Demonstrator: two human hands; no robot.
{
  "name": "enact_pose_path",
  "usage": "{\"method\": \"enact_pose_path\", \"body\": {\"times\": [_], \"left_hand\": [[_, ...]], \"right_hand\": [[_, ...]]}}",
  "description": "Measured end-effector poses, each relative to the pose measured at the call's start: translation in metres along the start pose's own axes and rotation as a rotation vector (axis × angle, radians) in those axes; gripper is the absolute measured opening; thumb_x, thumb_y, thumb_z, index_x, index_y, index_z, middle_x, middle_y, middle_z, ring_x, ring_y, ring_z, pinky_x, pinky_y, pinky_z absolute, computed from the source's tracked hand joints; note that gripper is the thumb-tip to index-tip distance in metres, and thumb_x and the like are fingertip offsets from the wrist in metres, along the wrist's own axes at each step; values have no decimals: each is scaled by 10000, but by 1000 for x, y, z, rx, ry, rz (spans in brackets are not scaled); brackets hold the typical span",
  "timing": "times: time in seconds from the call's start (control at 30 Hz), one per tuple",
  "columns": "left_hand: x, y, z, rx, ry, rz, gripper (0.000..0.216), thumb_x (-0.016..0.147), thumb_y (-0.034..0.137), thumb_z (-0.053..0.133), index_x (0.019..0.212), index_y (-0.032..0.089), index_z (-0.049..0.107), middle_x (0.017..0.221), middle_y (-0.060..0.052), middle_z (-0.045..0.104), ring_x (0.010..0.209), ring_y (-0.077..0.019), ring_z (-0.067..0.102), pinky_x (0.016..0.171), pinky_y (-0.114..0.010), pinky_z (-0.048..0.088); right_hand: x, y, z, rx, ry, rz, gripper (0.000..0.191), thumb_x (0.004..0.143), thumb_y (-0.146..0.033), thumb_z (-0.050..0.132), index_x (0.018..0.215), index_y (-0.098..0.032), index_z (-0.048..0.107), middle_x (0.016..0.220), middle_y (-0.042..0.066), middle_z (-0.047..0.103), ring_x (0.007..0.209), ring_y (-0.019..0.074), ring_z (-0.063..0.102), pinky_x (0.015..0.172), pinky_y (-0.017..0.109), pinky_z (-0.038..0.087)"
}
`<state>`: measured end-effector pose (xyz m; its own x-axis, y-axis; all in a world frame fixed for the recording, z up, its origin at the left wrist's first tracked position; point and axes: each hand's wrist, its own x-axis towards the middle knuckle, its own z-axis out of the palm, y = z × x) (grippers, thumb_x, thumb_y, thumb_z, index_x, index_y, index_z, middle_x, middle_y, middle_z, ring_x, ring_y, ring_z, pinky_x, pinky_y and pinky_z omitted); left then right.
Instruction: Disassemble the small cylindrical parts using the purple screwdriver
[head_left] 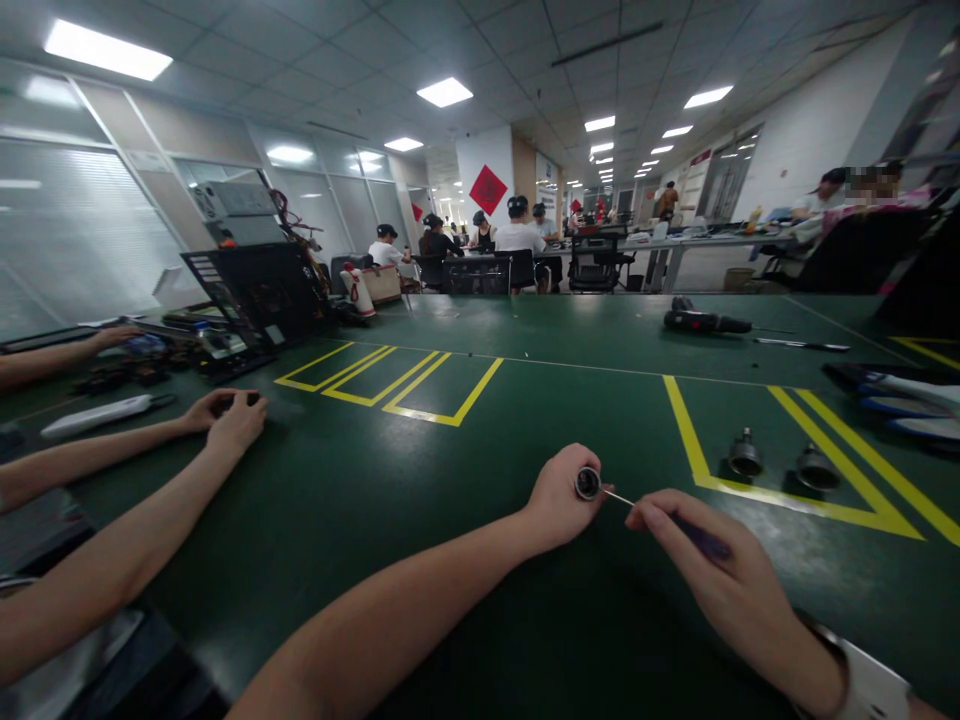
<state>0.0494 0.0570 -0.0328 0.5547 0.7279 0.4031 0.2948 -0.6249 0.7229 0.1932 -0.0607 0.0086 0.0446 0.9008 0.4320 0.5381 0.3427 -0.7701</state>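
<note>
My left hand (561, 497) is closed around a small round metal part (587, 483), held just above the green table (450, 520). My right hand (712, 570) pinches a thin screwdriver (675, 522) with a dark handle. Its metal tip points left and touches the round part. A watch sits on my right wrist.
Two similar metal parts (745, 455) (816, 467) stand inside a yellow-taped box at right. A black power driver (701, 321) and a thin tool (802, 345) lie farther back. A co-worker's hands (229, 415) work at left near a white tool (97, 415) and black equipment (255, 295). People sit at far tables.
</note>
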Motion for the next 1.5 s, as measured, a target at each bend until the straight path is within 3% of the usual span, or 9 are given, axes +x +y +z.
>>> {"method": "enact_pose_path", "body": {"times": [0.27,0.5,0.6,0.8,0.87,1.03,1.27,1.5], "left_hand": [[1,0,-2,15,-113,33,157,730,213,653,760,172,505,743,21,504,668,-118,474,615,-235,400],[1,0,-2,81,-208,134,113,720,158,629,746,166,519,729,13,505,665,-118,473,597,-230,380],[-1,3,-3,95,-228,144,105,741,172,623,772,167,523,752,6,515,675,-119,479,592,-230,378],[-2,8,-4,129,-224,118,110,759,201,630,798,164,534,774,3,525,679,-119,486,586,-230,384],[-2,8,-4,141,-232,102,104,763,200,628,806,165,540,786,0,532,695,-124,496,590,-231,392],[-3,8,-4,164,-234,133,78,771,170,610,819,165,550,812,-12,546,724,-133,508,606,-238,400],[-3,10,-4,196,-232,195,40,781,138,581,773,163,550,792,-12,549,727,-138,516,647,-256,399],[-2,12,-6,156,-212,163,61,765,126,589,744,165,546,775,-14,542,718,-142,513,638,-257,398]], "right_hand": [[0,-2,-1,-33,5,-99,215,894,-308,463,772,-214,613,738,32,652,675,172,627,581,270,507],[2,-6,0,-197,-102,-254,178,880,-255,487,772,-208,621,766,54,650,711,189,604,629,313,494],[3,-6,-2,-161,-52,-175,240,887,-293,470,723,-210,624,707,44,645,649,178,598,568,289,484],[9,2,-6,25,49,150,334,876,-388,469,656,-208,645,637,30,668,623,188,643,546,272,511],[9,2,-5,35,66,154,336,872,-394,470,659,-206,649,634,32,671,620,191,644,540,274,510],[5,-3,-1,-47,29,-12,300,855,-389,496,662,-211,641,650,29,654,601,180,612,528,275,475],[10,11,-4,166,55,281,368,853,-446,504,650,-188,669,642,43,677,644,197,637,574,292,511],[7,10,-3,178,69,239,364,852,-442,512,653,-190,682,643,47,678,637,195,633,562,291,520]]}}
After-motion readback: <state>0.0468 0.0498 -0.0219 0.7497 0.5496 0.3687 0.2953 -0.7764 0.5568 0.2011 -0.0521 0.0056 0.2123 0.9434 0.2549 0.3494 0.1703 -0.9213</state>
